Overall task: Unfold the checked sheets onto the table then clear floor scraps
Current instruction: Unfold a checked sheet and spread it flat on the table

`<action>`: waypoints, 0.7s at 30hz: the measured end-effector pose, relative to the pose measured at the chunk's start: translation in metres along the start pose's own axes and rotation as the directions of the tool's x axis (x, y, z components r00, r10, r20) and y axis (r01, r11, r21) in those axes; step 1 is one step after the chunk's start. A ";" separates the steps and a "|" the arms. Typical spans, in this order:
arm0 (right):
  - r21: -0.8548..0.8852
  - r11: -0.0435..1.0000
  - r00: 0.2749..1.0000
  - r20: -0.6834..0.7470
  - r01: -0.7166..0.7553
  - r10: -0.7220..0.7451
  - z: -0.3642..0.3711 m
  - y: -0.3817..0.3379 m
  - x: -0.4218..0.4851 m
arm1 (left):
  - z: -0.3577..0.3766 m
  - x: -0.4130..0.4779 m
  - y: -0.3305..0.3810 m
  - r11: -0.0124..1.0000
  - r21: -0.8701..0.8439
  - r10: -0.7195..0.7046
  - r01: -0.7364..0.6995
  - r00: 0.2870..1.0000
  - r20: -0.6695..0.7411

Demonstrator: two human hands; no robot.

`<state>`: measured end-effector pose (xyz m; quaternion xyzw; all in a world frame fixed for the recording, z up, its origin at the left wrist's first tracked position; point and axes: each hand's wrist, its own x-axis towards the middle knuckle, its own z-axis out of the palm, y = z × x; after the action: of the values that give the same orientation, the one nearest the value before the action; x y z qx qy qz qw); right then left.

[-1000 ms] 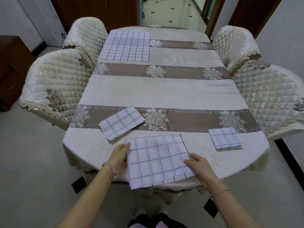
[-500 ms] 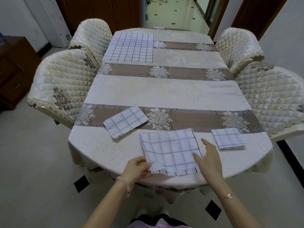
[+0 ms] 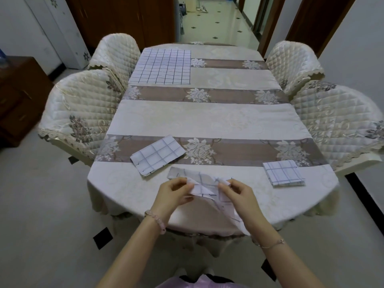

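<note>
Both hands (image 3: 173,193) (image 3: 239,197) pinch checked sheet (image 3: 205,181) (partly lifted).

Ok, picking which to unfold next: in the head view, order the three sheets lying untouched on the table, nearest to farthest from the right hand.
From the right hand, which pinches the held sheet:
1. Small folded sheet, to its right.
2. Larger folded sheet, near left.
3. Unfolded sheet, far left end.
</note>
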<state>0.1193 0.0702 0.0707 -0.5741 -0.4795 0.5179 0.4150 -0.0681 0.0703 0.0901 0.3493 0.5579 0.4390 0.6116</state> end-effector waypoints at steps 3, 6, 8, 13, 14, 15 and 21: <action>0.019 0.999 0.997 -0.067 -0.026 0.028 -0.025 0.000 0.011 | -0.026 0.004 0.009 1.000 -0.018 0.024 -0.025 0.999 -0.031; 0.023 0.998 0.986 -0.151 -0.062 0.065 -0.049 -0.001 0.024 | -0.054 0.012 0.017 0.999 -0.040 0.028 -0.032 0.995 -0.100; 0.016 0.997 0.981 -0.182 -0.070 0.071 -0.063 -0.002 0.035 | -0.068 0.022 0.024 0.998 -0.053 0.023 -0.031 0.987 -0.159; -0.032 0.997 0.985 -0.162 -0.066 0.060 -0.080 -0.014 0.058 | -0.080 0.049 0.045 0.996 0.036 0.082 -0.076 0.974 -0.210; -0.045 0.998 0.985 -0.166 -0.053 0.045 -0.082 -0.016 0.063 | -0.080 0.055 0.048 0.993 0.075 0.110 -0.096 0.971 -0.215; -0.056 0.998 0.985 -0.168 -0.037 0.027 -0.084 -0.016 0.070 | -0.080 0.062 0.050 0.987 0.114 0.133 -0.110 0.966 -0.221; -0.152 0.986 0.978 -0.205 -0.063 0.031 -0.086 -0.001 0.102 | -0.079 0.102 0.032 0.960 0.275 0.118 -0.048 0.963 -0.244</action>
<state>0.2052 0.1721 0.0624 -0.6660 -0.4607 0.4269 0.4025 -0.1520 0.1720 0.0709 0.3914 0.6714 0.4273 0.4621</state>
